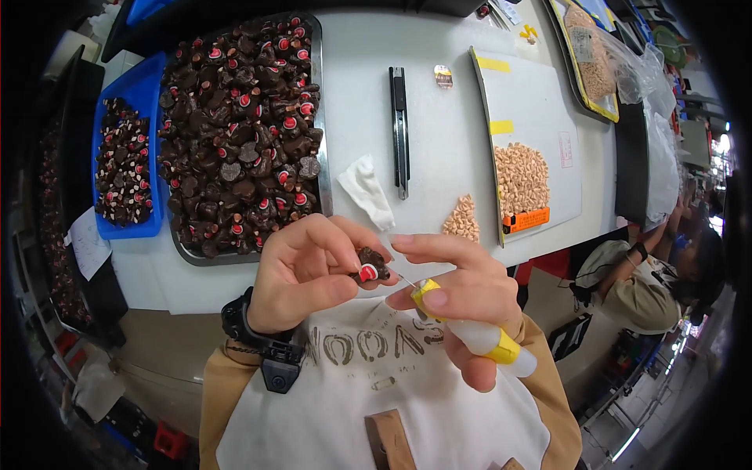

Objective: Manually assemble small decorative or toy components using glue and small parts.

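Between its thumb and fingers, my left hand pinches a small dark brown figurine part with a red and white patch. My right hand holds a translucent white glue bottle with yellow bands. The bottle's thin needle tip points left at the figurine part, close to its right side; whether it touches is too small to tell. Beyond my left hand stands a metal tray heaped with similar dark brown parts, many with red patches. A small pile of beige pieces lies on the table past my right hand.
A black utility knife and a white cloth lie mid-table. On the right, a board bears more beige pieces and an orange knife. A blue bin stands far left. Another person is at right.
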`<control>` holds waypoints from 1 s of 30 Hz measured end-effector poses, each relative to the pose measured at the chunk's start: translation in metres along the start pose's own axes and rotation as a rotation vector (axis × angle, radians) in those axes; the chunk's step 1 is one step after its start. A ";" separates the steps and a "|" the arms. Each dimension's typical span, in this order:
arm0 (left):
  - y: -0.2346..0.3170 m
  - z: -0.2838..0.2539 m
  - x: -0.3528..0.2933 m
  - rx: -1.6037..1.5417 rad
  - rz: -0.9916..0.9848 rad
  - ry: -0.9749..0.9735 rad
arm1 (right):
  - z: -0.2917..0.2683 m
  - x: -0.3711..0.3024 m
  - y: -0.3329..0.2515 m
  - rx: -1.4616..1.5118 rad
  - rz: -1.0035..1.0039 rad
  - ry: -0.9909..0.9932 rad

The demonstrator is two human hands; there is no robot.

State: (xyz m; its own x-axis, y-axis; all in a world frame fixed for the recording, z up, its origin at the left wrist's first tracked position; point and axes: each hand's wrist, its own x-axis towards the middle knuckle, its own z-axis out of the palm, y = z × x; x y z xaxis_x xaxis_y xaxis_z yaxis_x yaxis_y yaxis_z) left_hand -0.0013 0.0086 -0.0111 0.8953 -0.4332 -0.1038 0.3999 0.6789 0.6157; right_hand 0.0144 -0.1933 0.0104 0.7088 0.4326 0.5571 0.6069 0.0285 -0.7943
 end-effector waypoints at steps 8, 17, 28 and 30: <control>-0.003 -0.009 -0.007 0.070 -0.025 -0.018 | 0.005 -0.009 -0.004 0.147 0.125 0.029; -0.003 -0.008 -0.006 0.058 -0.029 -0.045 | 0.008 -0.007 -0.010 0.275 0.223 0.122; -0.002 -0.006 -0.006 0.040 -0.036 -0.021 | 0.006 -0.006 -0.011 0.277 0.243 0.116; -0.002 -0.007 -0.006 0.046 -0.029 -0.025 | 0.007 -0.006 -0.009 0.270 0.218 0.113</control>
State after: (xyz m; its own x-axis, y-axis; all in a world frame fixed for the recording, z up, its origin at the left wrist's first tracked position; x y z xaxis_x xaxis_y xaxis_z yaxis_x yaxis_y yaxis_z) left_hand -0.0056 0.0140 -0.0177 0.8779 -0.4675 -0.1034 0.4159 0.6377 0.6484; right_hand 0.0019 -0.1902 0.0127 0.8556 0.3532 0.3785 0.3304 0.1902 -0.9245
